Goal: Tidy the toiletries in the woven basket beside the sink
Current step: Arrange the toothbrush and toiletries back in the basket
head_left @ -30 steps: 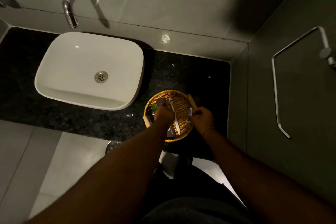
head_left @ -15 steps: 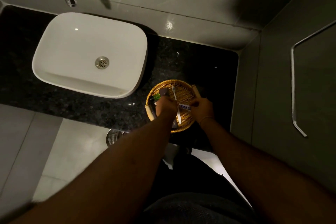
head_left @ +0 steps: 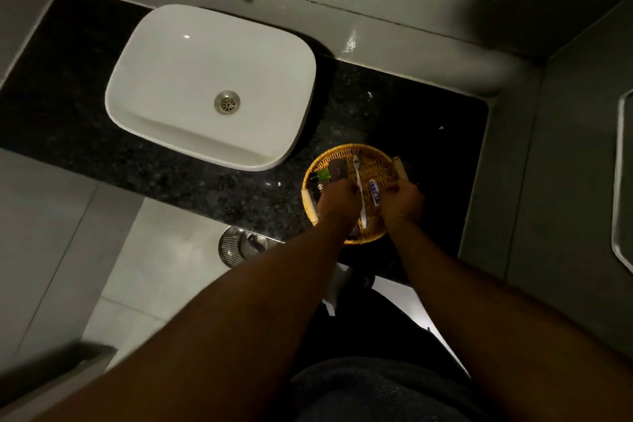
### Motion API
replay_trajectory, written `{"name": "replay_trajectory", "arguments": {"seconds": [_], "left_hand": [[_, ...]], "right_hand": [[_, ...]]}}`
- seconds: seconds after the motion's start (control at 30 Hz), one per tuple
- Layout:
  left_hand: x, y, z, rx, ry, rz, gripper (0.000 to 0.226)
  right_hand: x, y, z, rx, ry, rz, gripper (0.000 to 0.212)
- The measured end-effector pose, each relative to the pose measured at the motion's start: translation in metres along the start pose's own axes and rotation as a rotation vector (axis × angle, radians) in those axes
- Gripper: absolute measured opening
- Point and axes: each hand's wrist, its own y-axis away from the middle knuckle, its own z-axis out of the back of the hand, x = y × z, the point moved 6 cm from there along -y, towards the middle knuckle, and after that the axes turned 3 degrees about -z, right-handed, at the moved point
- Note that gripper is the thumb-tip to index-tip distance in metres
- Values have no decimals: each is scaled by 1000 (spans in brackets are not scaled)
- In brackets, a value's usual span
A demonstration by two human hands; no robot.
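Toothbrush [head_left: 359, 192], long axis 12-to-6, being flanked in woven basket [head_left: 346, 151]; left hand [head_left: 337, 197] curled, grip unclear; right hand [head_left: 404, 197] being closed on small tube [head_left: 374, 191] at its 9 o'clock.

head-worn view, steeply downward, over dark counter [head_left: 205, 189]

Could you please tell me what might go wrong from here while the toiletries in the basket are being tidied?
The round woven wicker basket sits close to the front edge of the black speckled stone counter, so a push from the left hand or right hand might slide it off. The white toothbrush lies between both hands and could be flicked out. Dim light makes the small blue-and-white tube easy to misjudge.
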Motion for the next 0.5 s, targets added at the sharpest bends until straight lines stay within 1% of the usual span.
{"name": "replay_trajectory", "arguments": {"seconds": [0.1, 0.17, 0.27, 0.4, 0.5], "left_hand": [[-5, 4, 5, 7, -27, -121, 30], [-8, 6, 12, -4, -52, -186, 31], [-10, 9, 20, -9, -84, -243, 32], [-10, 13, 32, -61, -192, -311, 30], [-15, 16, 48, -181, -354, -383, 27]], "right_hand": [[7, 3, -7, 5, 109, 58, 38], [8, 4, -7, -6, 136, 70, 41], [6, 4, -6, -9, 137, 62, 35], [10, 9, 0, -73, 152, 32, 32], [26, 19, 6, -109, 141, 112, 25]]}}
